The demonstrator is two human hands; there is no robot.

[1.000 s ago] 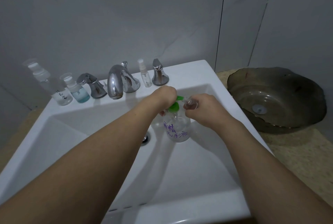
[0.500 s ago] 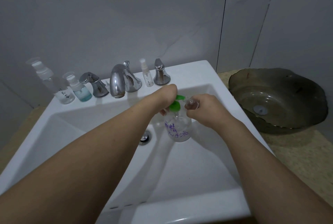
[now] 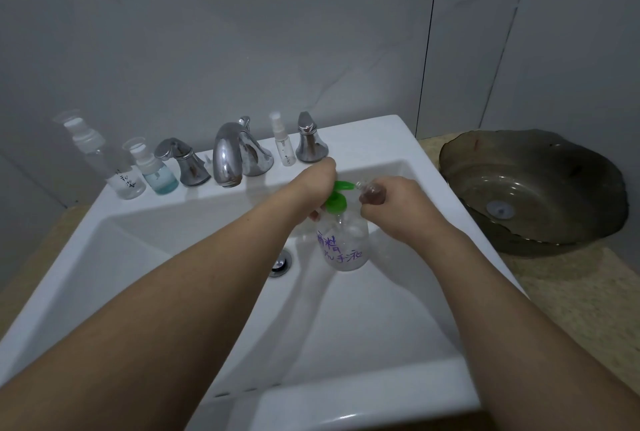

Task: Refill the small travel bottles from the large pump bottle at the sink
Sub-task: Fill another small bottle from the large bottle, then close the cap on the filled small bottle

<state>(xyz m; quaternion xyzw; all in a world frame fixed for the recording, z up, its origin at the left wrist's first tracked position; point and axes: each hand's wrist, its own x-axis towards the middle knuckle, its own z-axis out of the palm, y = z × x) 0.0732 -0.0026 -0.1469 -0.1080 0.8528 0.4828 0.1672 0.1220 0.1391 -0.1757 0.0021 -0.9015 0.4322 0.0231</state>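
Large pump bottle (image 3: pixel 343 243) stands upright in the white sink (image 3: pixel 346 406) basin, just right of the drain (image 3: pixel 280 262); clear body, purple handwriting on it, green pump head (image 3: pixel 336 196) on top. Left hand (image 3: pixel 317 184) sits on the pump head from above, fingers bent down over it; how tight the grip is, can't tell, most of the fingers are hidden behind the hand. Right hand (image 3: pixel 391 202) is closed around a small clear travel bottle (image 3: pixel 370 192), holding its mouth right at the green nozzle tip, touching or nearly so. Both forearms reach in from the bottom of the head view. Along the sink's back ledge, left to right: tall clear spray bottle (image 3: pixel 104 160) with black writing, short bottle with blue liquid (image 3: pixel 154 170), left tap handle (image 3: pixel 183 162), chrome spout (image 3: pixel 230 153), slim spray bottle (image 3: pixel 284 144), right tap handle (image 3: pixel 310 139). All three ledge bottles upright, capped, apart from each other. Dark glass bowl (image 3: pixel 533 188) sits on the beige desk (image 3: pixel 571 292) right of the sink, well apart from the hands.
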